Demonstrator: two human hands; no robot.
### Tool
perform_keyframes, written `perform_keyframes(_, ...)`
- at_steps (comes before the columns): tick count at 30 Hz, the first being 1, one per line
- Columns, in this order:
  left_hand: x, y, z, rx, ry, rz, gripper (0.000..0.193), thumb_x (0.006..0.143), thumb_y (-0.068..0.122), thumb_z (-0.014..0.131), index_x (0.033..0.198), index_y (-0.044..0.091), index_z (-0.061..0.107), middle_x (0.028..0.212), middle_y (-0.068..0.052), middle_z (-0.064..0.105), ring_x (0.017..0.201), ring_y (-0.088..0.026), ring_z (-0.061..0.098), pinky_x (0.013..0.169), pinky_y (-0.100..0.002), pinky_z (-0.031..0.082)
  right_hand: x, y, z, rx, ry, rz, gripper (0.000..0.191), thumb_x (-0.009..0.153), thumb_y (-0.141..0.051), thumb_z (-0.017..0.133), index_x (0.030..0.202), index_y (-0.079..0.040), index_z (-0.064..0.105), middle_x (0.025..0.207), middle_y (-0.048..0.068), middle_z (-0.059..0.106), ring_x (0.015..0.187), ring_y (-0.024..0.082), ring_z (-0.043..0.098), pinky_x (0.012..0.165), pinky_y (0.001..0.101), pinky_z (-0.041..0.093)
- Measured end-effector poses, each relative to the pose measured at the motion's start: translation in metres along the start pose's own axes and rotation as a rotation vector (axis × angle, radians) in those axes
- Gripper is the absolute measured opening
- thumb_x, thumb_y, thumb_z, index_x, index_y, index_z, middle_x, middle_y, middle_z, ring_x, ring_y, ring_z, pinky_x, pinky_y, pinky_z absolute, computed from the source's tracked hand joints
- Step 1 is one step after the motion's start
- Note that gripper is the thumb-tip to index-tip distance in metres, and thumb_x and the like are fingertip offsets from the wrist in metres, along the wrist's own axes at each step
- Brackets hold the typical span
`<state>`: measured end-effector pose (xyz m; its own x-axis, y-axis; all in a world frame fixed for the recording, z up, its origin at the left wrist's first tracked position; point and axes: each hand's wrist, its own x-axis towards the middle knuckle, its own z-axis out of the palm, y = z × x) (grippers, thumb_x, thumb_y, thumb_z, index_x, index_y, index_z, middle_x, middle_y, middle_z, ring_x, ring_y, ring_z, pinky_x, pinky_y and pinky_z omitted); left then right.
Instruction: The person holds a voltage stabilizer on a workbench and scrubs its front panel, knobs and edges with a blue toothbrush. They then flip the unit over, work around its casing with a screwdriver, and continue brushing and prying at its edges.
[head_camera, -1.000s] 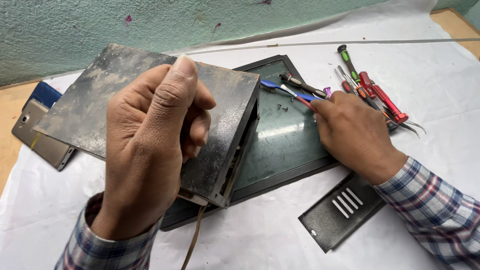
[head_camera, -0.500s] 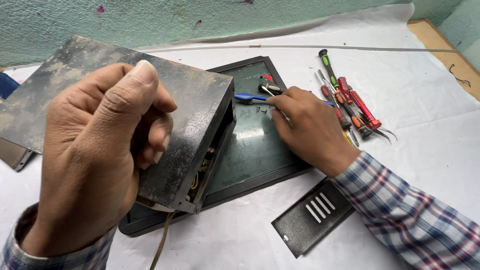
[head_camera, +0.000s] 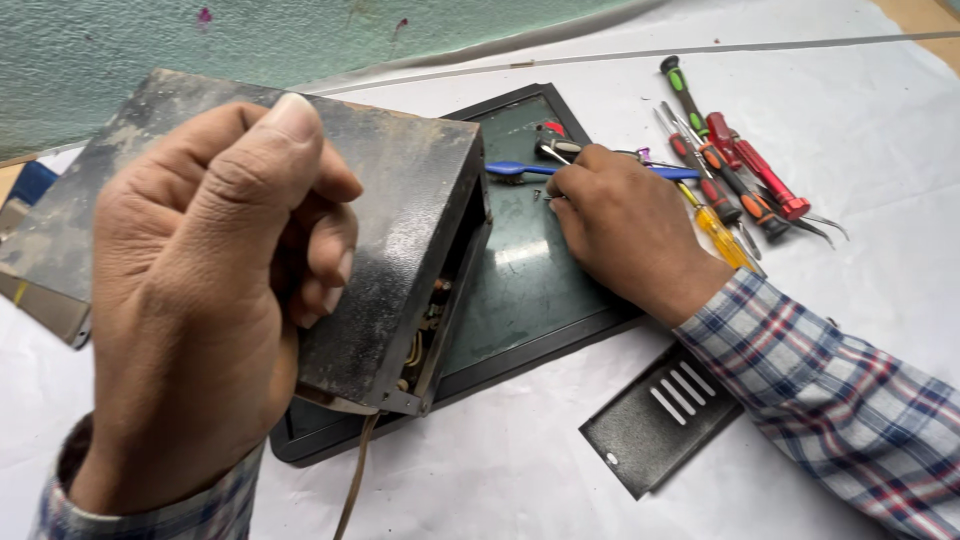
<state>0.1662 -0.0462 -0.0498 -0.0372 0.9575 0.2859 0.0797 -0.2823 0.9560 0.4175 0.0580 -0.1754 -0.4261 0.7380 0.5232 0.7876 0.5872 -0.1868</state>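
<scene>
My left hand (head_camera: 215, 300) grips a worn dark metal box (head_camera: 400, 200), tilted up on its edge with its open side to the right, where wiring shows inside. A brown cord (head_camera: 352, 480) hangs from its lower corner. The box rests over a black-framed green tray (head_camera: 520, 270). My right hand (head_camera: 625, 225) lies on the tray's far right part, fingertips pinched on a small part beside a blue-handled tool (head_camera: 515, 169). What the fingers pinch is too small to tell.
Several screwdrivers and pliers (head_camera: 720, 165) with red, green and yellow handles lie at the right of the tray on the white cloth (head_camera: 880, 90). A dark slotted metal plate (head_camera: 660, 420) lies near the front. A flat device (head_camera: 40, 300) sits at the far left.
My right hand has slid left from the tools onto the tray and closed its fingertips near the blue-handled tool. My left hand keeps holding the box; the view has moved closer.
</scene>
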Motion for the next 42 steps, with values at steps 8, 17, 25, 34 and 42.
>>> perform_keyframes(8, 0.001, 0.000, -0.001, -0.013, -0.018, 0.016, 0.030, 0.107, 0.028, 0.057, 0.090, 0.005, 0.064, 0.062, -0.001, 0.057, 0.051, -0.005, 0.050, 0.045, -0.020, 0.039, 0.004, -0.001, 0.000, -0.039, -0.027, 0.018, 0.014, 0.094, -0.020, 0.070, 0.093, -0.006, 0.073, 0.094, 0.010, 0.065, 0.085, 0.030, 0.067, 0.070, 0.0434, 0.054)
perform_keyframes(17, 0.000, 0.003, 0.003, 0.018, -0.002, 0.012, 0.028, 0.105, 0.027, 0.057, 0.090, 0.004, 0.064, 0.062, -0.001, 0.058, 0.051, -0.005, 0.050, 0.045, -0.020, 0.038, 0.003, -0.001, 0.004, -0.043, -0.017, 0.029, 0.018, 0.093, -0.025, 0.071, 0.091, -0.007, 0.074, 0.089, 0.009, 0.064, 0.081, 0.027, 0.067, 0.065, 0.0428, 0.054)
perform_keyframes(25, -0.006, 0.006, 0.018, 0.525, -0.099, 0.288, 0.026, 0.085, 0.006, 0.055, 0.109, 0.000, 0.064, 0.103, -0.011, 0.070, 0.083, -0.018, 0.056, 0.070, -0.030, 0.047, 0.010, -0.006, -0.012, 0.215, 0.044, 0.048, 0.014, 0.098, -0.018, 0.070, 0.095, -0.004, 0.070, 0.092, 0.009, 0.062, 0.075, 0.023, 0.065, 0.065, 0.0369, 0.053)
perform_keyframes(34, -0.008, 0.004, 0.034, 0.878, -0.097, 0.508, 0.034, 0.074, 0.004, 0.058, 0.105, -0.003, 0.068, 0.092, -0.020, 0.069, 0.114, -0.038, 0.058, 0.095, -0.049, 0.048, 0.017, -0.034, -0.037, 0.489, 0.211, -0.096, 0.008, 0.101, -0.007, 0.075, 0.105, 0.000, 0.072, 0.092, 0.007, 0.071, 0.078, 0.013, 0.069, 0.065, 0.0257, 0.055)
perform_keyframes(42, -0.009, 0.001, 0.033, 0.867, -0.093, 0.490, 0.033, 0.072, 0.003, 0.057, 0.103, -0.003, 0.068, 0.096, -0.021, 0.069, 0.115, -0.039, 0.063, 0.093, -0.051, 0.051, 0.022, -0.037, -0.036, 0.478, 0.219, -0.143, 0.008, 0.101, -0.006, 0.076, 0.106, 0.000, 0.073, 0.093, 0.008, 0.072, 0.077, 0.014, 0.070, 0.062, 0.0256, 0.055)
